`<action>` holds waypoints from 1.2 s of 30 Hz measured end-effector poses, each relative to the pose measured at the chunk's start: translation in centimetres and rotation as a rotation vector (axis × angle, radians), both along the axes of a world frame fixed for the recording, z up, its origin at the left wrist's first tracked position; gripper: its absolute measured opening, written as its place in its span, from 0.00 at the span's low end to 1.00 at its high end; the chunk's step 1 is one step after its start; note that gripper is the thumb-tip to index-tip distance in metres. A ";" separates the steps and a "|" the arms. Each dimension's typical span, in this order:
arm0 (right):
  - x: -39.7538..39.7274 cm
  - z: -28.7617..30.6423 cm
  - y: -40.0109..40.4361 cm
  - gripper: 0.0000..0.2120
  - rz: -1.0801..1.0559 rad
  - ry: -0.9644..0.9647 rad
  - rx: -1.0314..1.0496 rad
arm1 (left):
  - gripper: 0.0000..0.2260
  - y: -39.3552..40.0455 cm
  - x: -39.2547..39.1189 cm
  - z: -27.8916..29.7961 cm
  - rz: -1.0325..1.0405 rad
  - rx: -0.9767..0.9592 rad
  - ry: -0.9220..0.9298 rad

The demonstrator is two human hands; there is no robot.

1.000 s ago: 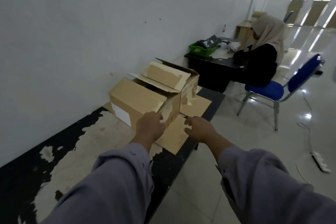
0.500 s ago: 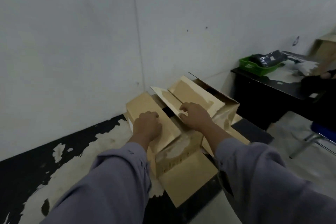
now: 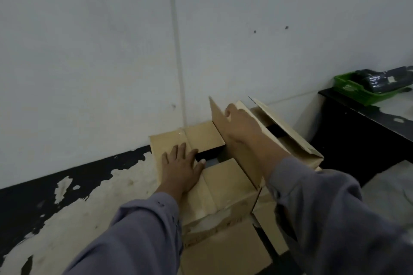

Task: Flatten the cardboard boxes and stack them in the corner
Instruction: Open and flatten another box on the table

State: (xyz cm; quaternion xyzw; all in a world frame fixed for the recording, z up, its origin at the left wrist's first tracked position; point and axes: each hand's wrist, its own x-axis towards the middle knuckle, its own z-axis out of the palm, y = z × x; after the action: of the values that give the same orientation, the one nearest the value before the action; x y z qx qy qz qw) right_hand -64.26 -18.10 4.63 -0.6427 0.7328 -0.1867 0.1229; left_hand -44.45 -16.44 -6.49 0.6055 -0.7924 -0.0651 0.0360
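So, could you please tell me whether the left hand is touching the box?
Touching. The head view shows the left hand lying palm down, fingers spread, flat on the top of the box, with no gap beneath it.

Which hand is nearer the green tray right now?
Right. The right hand grips a raised box flap, on the side toward the green tray; the left hand lies flat, farther left.
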 end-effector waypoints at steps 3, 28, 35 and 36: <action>-3.6 0.3 -1.9 0.25 -0.067 0.211 0.090 | 0.31 -0.5 -1.2 0.2 0.068 0.017 -0.014; -4.9 -9.7 -7.3 0.29 0.608 0.300 -0.065 | 0.27 5.1 2.7 7.3 0.719 -0.022 -0.543; -4.7 -6.9 -10.1 0.18 0.508 -0.156 -0.232 | 0.30 7.6 2.8 0.6 1.014 0.239 0.158; -4.3 -6.5 -10.9 0.20 0.484 -0.181 -0.217 | 0.31 7.4 2.6 0.5 0.985 0.173 0.103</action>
State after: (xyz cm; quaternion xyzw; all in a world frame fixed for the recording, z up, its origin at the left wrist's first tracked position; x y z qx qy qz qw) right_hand -68.57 -29.00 -1.87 -0.7890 0.5200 -0.2859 0.1593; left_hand -41.86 -9.08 -6.04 0.9044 -0.4012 -0.1357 0.0511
